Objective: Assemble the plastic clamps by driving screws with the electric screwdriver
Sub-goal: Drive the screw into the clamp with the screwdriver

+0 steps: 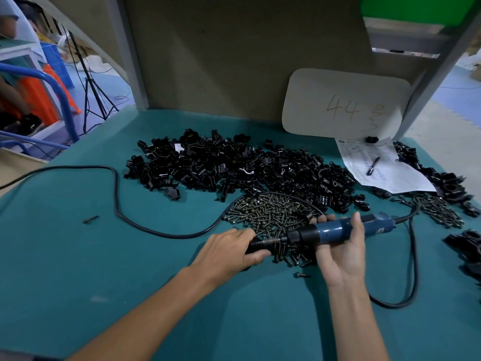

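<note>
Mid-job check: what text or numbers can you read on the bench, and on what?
"44": handwritten on the beige card leaning on the back board.
Scribble beside it: illegible.
Printed sheet under the pen: too small to read.
Round label on the electric screwdriver: blurred.

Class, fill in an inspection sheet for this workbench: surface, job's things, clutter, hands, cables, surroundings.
Surface: teal mat, parts spread over it.
Job's things: clamps heaped at the back; screws piled before them; blue screwdriver held level, bit at a clamp.
Clutter: paper with a pen on it; card marked 44; stray screw.
Hands: left hand grips the clamp; right hand holds the screwdriver.
Cables: black cable loops over the mat.
Surroundings: tripod and blue crate at left.
</note>
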Action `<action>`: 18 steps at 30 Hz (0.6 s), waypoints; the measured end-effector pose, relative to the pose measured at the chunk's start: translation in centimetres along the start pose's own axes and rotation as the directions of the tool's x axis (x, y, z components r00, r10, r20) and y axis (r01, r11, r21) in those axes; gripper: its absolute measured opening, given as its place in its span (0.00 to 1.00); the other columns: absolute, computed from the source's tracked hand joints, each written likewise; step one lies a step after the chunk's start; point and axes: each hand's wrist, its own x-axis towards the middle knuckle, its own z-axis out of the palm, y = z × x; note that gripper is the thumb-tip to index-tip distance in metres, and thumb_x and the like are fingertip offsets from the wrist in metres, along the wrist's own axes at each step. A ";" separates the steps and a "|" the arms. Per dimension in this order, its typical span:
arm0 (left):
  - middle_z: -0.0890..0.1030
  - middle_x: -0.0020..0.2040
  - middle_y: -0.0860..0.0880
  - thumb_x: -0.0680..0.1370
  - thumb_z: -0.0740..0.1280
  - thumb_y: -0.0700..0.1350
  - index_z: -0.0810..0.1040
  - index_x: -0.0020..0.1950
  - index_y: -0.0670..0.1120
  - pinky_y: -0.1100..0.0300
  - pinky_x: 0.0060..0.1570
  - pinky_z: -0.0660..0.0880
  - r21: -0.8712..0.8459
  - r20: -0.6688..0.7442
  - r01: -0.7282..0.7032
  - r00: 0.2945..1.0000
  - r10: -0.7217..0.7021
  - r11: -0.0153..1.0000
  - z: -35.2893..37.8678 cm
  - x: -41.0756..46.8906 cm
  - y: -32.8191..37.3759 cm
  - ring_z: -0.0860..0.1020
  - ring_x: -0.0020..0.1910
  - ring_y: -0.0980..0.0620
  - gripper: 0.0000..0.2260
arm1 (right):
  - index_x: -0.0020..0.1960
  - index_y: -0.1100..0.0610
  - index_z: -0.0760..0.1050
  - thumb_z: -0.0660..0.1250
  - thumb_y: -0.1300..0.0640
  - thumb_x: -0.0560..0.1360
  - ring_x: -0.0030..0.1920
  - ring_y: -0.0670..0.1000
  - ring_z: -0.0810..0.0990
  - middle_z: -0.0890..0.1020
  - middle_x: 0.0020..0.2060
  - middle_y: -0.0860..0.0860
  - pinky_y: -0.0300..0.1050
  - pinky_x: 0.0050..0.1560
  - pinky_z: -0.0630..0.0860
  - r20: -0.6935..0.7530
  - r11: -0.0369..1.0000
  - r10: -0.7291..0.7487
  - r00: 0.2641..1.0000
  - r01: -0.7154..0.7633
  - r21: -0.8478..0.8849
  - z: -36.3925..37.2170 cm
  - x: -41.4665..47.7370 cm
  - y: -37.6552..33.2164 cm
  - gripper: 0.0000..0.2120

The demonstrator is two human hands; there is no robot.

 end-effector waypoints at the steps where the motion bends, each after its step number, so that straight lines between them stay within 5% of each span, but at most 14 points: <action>1: 0.69 0.38 0.58 0.77 0.47 0.71 0.63 0.45 0.53 0.62 0.31 0.56 -0.012 -0.002 0.000 1.000 0.000 1.000 0.0 0.0 0.0 0.67 0.35 0.57 0.22 | 0.57 0.54 0.69 0.72 0.44 0.75 0.41 0.50 0.83 0.80 0.41 0.50 0.52 0.62 0.79 -0.001 1.000 0.000 1.000 0.000 0.005 0.0 0.0 0.0 0.19; 6: 0.68 0.36 0.58 0.78 0.48 0.70 0.62 0.44 0.53 0.62 0.30 0.57 -0.018 -0.029 0.006 1.000 -0.007 1.000 -0.1 0.1 0.1 0.66 0.34 0.58 0.21 | 0.61 0.53 0.70 0.69 0.41 0.76 0.44 0.48 0.81 0.80 0.42 0.49 0.50 0.64 0.78 -0.003 0.999 -0.022 1.000 0.022 -0.026 0.1 -0.3 -0.1 0.21; 9: 0.72 0.32 0.56 0.79 0.50 0.69 0.66 0.43 0.52 0.56 0.30 0.66 -0.066 -0.107 0.021 0.994 -0.028 0.998 -0.1 -0.4 -0.2 0.70 0.30 0.55 0.22 | 0.64 0.54 0.66 0.67 0.41 0.77 0.46 0.50 0.79 0.77 0.44 0.49 0.52 0.67 0.76 -0.037 0.995 -0.059 0.998 0.056 -0.080 0.3 -0.2 -2.2 0.23; 12: 0.73 0.31 0.56 0.79 0.55 0.67 0.68 0.41 0.52 0.56 0.29 0.69 -0.131 -0.223 -0.004 0.974 -0.025 0.991 0.1 -0.7 -0.3 0.71 0.28 0.56 0.20 | 0.65 0.56 0.67 0.71 0.49 0.78 0.45 0.51 0.82 0.79 0.47 0.52 0.54 0.58 0.81 -0.104 0.953 -0.123 0.987 0.088 -0.290 -0.3 -0.2 -5.4 0.22; 14: 0.72 0.32 0.57 0.79 0.55 0.68 0.67 0.41 0.52 0.58 0.29 0.68 -0.149 -0.261 0.015 0.964 -0.054 0.989 0.0 -0.3 -0.2 0.71 0.30 0.56 0.20 | 0.63 0.55 0.72 0.72 0.48 0.78 0.47 0.51 0.83 0.82 0.50 0.52 0.49 0.48 0.81 -0.156 0.797 -0.155 0.976 0.031 -0.603 -1.3 -0.8 -6.5 0.19; 18: 0.74 0.39 0.57 0.79 0.53 0.70 0.70 0.45 0.54 0.57 0.36 0.73 -0.255 -0.274 0.101 0.946 -0.172 0.962 0.0 0.8 0.1 0.73 0.39 0.56 0.21 | 0.49 0.52 0.79 0.73 0.37 0.72 0.44 0.57 0.83 0.84 0.42 0.54 0.58 0.48 0.81 -0.127 0.195 -0.295 0.947 -0.070 -0.978 -2.6 -2.6 -6.6 0.19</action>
